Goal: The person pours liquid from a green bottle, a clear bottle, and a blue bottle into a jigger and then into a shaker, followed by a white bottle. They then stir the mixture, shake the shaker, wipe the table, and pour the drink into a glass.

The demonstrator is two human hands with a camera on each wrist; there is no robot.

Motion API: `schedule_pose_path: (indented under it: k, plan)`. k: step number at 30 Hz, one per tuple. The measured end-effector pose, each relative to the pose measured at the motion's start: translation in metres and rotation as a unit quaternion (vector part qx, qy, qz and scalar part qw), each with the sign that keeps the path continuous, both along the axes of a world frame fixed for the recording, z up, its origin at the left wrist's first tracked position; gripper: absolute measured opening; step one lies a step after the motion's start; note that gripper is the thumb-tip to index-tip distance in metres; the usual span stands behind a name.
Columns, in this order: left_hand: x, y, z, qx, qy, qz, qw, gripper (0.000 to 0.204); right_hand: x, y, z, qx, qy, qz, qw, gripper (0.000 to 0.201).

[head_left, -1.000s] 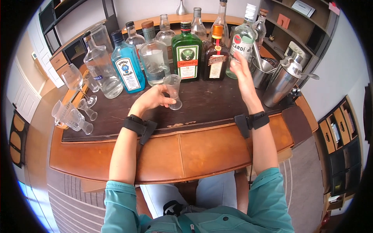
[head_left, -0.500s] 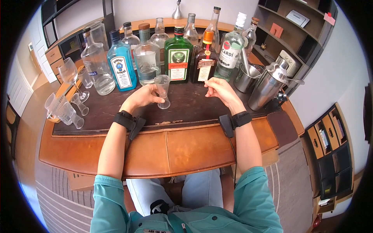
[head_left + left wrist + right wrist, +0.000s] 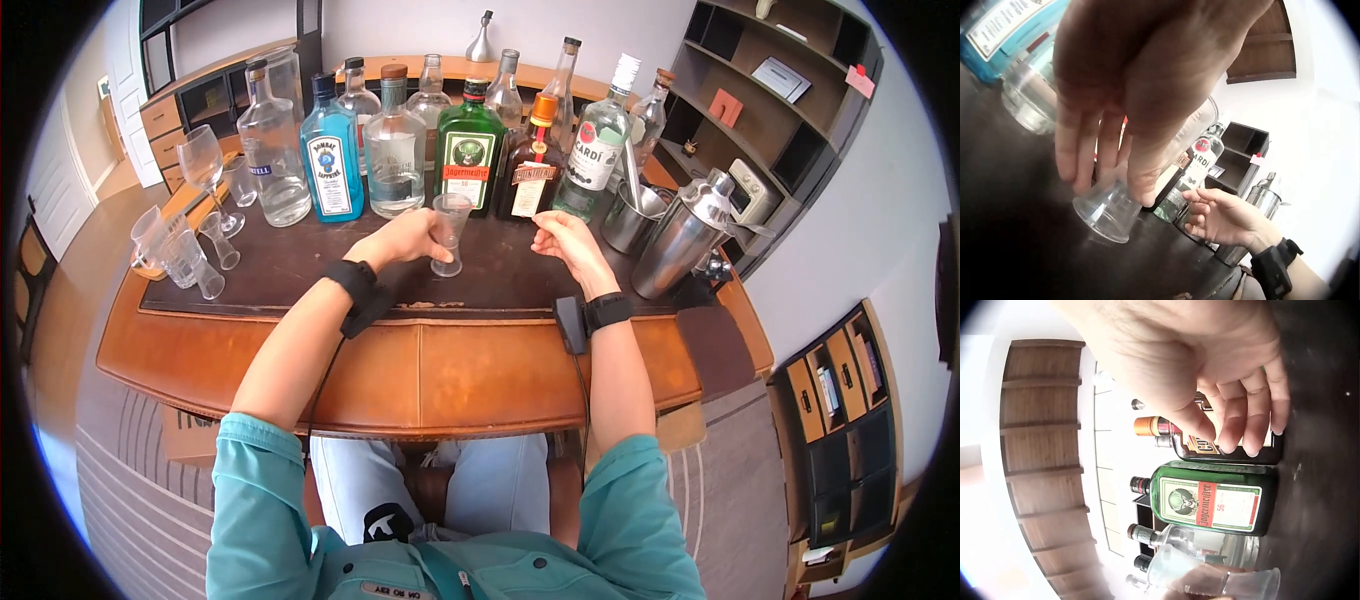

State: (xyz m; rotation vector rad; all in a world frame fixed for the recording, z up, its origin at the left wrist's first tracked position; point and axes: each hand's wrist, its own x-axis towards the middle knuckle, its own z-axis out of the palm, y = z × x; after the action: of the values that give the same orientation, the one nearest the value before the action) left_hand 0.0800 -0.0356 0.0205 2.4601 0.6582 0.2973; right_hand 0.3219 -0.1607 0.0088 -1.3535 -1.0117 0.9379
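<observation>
My left hand holds a clear double-ended jigger on the dark desktop, thumb on the near side and fingers around its narrow middle. In the left wrist view, the jigger's lower rim is at the tabletop. My right hand is beside it to the right, fingers loosely bent, nothing held. In the right wrist view, this hand overlaps the brown Cointreau bottle, orange-capped, behind it. A green Jägermeister bottle stands behind the jigger.
A blue Bombay Sapphire bottle and several clear bottles line the back. At right are a Bacardi bottle, a metal cup with tools and a steel shaker. A wine glass and several small glasses stand at left.
My right hand has come down from its raised position before the Bacardi bottle to near the desktop, its fingers now bent. My left hand keeps holding the jigger. The head view has shifted.
</observation>
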Motion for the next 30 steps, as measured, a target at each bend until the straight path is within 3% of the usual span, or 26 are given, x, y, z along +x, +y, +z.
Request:
schedule_pose_path:
  k: [4,10,21,30]
  plan:
    - [0.022,-0.006,-0.004,0.006,0.001,0.028,1.000,0.039,0.002,0.001,-0.002,0.007,0.001,0.000,1.000,0.019]
    - [0.043,-0.016,0.000,0.028,0.007,-0.004,1.000,0.037,0.004,0.003,-0.005,0.005,0.006,-0.011,1.000,0.019]
    - [0.044,-0.015,0.000,0.014,0.001,-0.012,1.000,0.039,0.008,0.005,-0.008,0.002,-0.002,-0.012,1.000,0.019]
    - [0.033,-0.016,-0.002,0.006,-0.016,-0.030,0.999,0.038,0.018,-0.001,0.002,0.121,-0.001,-0.132,0.984,0.017]
